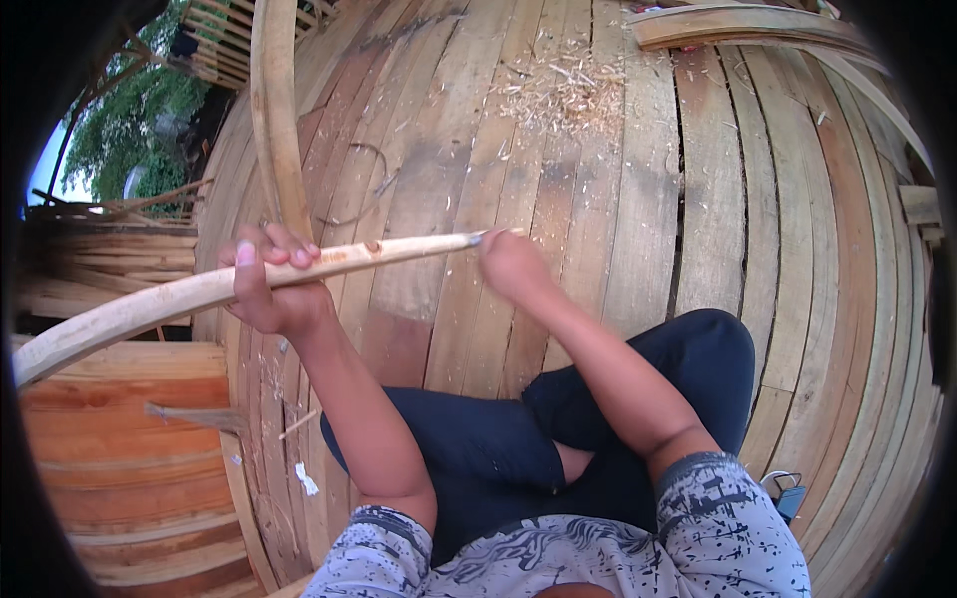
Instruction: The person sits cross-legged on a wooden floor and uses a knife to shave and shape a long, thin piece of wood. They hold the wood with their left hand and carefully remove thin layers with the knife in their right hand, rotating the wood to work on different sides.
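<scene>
A long pale wooden pole (pixel 159 296), peeled and with a brown knot, runs from the left rim and narrows toward the middle of the view. My left hand (pixel 279 289) is closed around it, thumb and fingertips showing on its upper side. At the thin end, my right hand (pixel 511 264) is closed into a fist against the wood. A small grey-blue bit shows at that fist's left edge, touching the pole; the rest of what it grips is hidden by the fingers. A pale tip juts out just beyond the fist.
Wood shavings (pixel 566 95) lie scattered on the plank floor (pixel 449 179). Beyond my left hand stands a curved timber (pixel 279 120); more curved boards (pixel 748 25) lie at the far right. A lower plank surface (pixel 120 439) is at the left. My crossed legs (pixel 478 439) are below the pole.
</scene>
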Tool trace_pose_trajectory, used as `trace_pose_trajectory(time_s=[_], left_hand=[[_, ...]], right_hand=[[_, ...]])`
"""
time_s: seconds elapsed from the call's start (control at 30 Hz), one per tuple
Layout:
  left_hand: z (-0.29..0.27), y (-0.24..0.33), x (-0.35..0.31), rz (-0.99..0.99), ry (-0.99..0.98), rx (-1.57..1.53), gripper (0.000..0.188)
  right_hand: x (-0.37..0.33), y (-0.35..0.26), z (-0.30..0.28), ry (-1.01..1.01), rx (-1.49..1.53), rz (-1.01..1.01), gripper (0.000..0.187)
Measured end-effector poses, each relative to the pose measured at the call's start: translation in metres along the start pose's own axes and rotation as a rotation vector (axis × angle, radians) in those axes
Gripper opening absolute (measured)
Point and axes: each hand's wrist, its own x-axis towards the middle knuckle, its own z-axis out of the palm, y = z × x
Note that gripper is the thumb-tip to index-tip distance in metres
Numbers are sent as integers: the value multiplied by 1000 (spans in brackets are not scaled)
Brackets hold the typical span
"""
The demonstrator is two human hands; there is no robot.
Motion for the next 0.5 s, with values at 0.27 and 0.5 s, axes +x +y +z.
trace_pose_trajectory(time_s=[0.27, 0.5], left_hand=[[-5, -8, 22, -55, -367, -233, 18], [9, -13, 28, -98, -525, -306, 19]], right_hand=[[-13, -4, -5, -13, -124, -63, 40], [-6, 33, 7, -6, -101, 41, 37]])
